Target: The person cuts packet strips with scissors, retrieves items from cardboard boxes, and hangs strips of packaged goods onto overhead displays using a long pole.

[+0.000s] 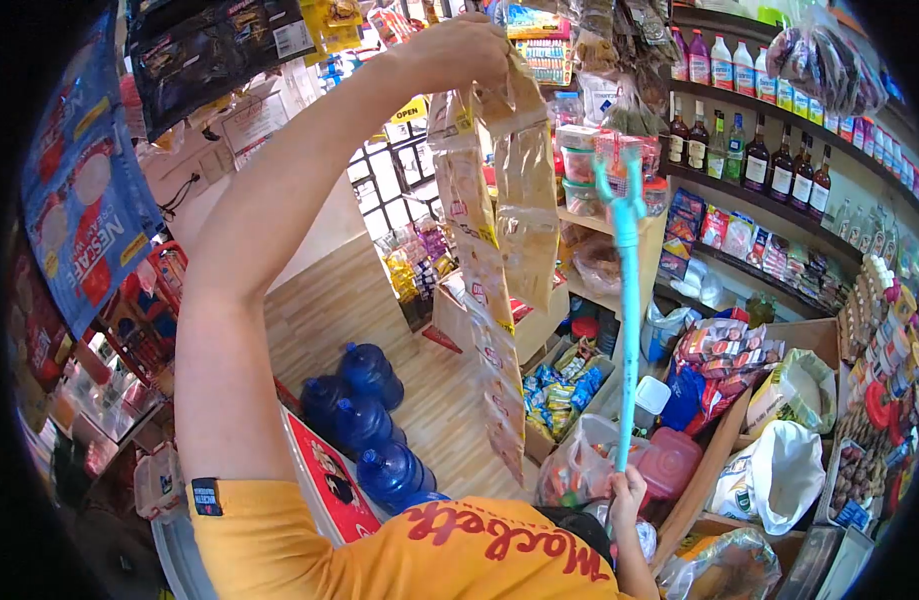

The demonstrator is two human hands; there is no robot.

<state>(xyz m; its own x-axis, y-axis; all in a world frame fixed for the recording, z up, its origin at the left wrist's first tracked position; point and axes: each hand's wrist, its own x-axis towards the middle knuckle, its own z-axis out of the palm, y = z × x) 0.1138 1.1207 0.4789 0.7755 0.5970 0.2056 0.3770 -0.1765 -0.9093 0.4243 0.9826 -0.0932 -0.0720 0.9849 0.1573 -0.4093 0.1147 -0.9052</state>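
My left hand (464, 52) is raised at the top centre, its fingers closed on the top of a long hanging strip of clear and brown sachets (474, 230). The strip dangles in several lengths over the floor. Low at the centre right, my right hand (627, 492) is wrapped round the lower end of a long turquoise pole (630, 340). The pole stands nearly upright, and its forked tip (620, 185) is in front of the shelves, to the right of the sachets and apart from them.
Blue water jugs (369, 425) stand on the wooden floor (319, 280). Bottles (757, 155) line the right shelves. A box of snack packs (564, 390), a white sack (769, 475) and a pink container (671, 462) are near the pole. Blue packs (89, 200) hang at left.
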